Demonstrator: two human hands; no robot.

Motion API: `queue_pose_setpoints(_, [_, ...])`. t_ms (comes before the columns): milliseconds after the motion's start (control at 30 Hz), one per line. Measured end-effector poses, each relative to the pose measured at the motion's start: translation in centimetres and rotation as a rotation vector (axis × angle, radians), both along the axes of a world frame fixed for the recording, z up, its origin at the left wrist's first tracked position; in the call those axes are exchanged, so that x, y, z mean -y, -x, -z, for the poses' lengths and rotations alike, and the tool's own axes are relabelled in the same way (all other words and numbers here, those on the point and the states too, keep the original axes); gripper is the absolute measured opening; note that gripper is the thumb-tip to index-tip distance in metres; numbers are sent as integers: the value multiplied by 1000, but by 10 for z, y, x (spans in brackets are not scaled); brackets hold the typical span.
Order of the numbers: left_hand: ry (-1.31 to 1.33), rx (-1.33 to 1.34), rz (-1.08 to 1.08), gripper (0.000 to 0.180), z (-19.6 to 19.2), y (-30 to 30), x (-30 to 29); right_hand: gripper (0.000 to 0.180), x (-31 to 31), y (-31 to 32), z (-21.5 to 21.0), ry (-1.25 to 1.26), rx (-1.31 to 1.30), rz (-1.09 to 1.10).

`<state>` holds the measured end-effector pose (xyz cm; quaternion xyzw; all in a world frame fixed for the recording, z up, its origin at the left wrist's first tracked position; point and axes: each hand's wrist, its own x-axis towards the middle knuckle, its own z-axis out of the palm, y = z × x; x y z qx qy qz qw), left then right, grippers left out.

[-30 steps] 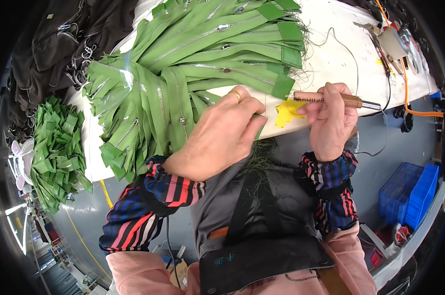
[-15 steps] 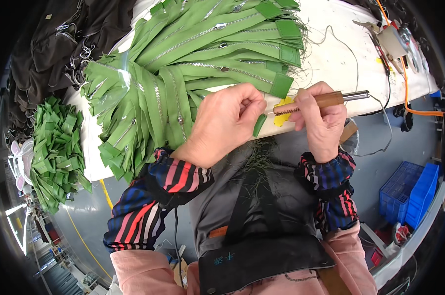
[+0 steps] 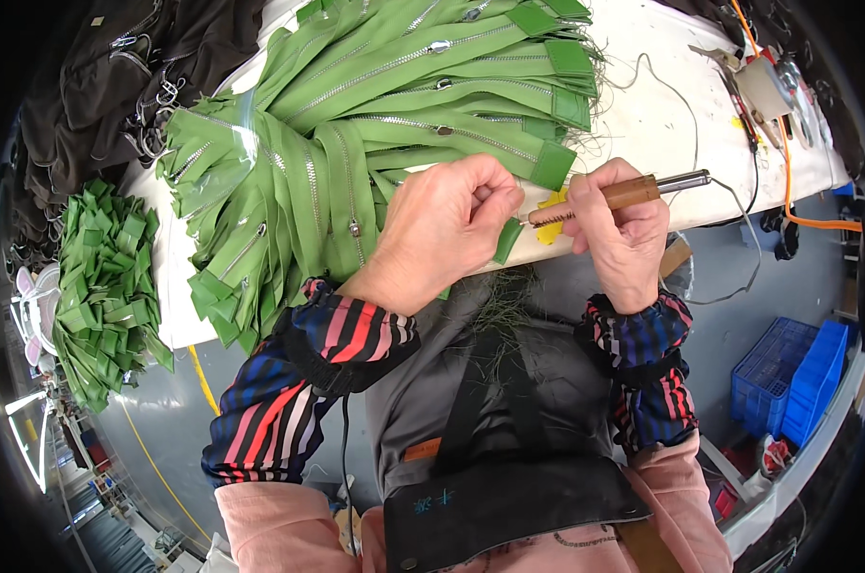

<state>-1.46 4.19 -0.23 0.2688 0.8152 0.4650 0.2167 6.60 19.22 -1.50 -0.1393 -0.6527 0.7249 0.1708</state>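
Note:
My left hand (image 3: 447,224) is closed in a pinch at the table's front edge, gripping a green zipper strip. The strip's green end tab (image 3: 509,242) sticks out below my fingertips, and the rest of it is mostly hidden by the hand. My right hand (image 3: 621,229) is wrapped round a pen-like tool (image 3: 633,194) with a wooden handle, a metal shaft at its right end and a dark coil at its left. The coil end points at my left fingertips, a small gap away. Behind both hands lies a large tied bundle of green zippers (image 3: 308,162) with metal teeth and sliders.
More green tabbed strips (image 3: 107,296) hang at the table's left end. Dark garments (image 3: 98,86) are heaped at far left. On the white table (image 3: 642,124) lie a thin cord, an orange cable (image 3: 814,222) and hand tools. Blue crates (image 3: 786,377) stand on the floor at right.
Both hands hold nearly the same pose, with the tool and strip still in them. The tool has shifted very slightly left, and the whole view has moved a little.

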Motion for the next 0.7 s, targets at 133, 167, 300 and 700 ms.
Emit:
queue_pose_setpoints(133, [-10,8,-4,11,0,0,0,12,-5,-1,6,-80,-1,-22])
queue_pose_setpoints(167, [-10,8,-4,11,1,0,0,12,-4,-1,6,-80,-1,-22])
queue_pose_setpoints(300, [-14,6,-2,11,2,0,-1,12,-2,0,4,-29,-26,-24])
queue_pose_setpoints(700, [-101,119,-13,11,9,3,3,13,-5,-2,3,-55,7,45])
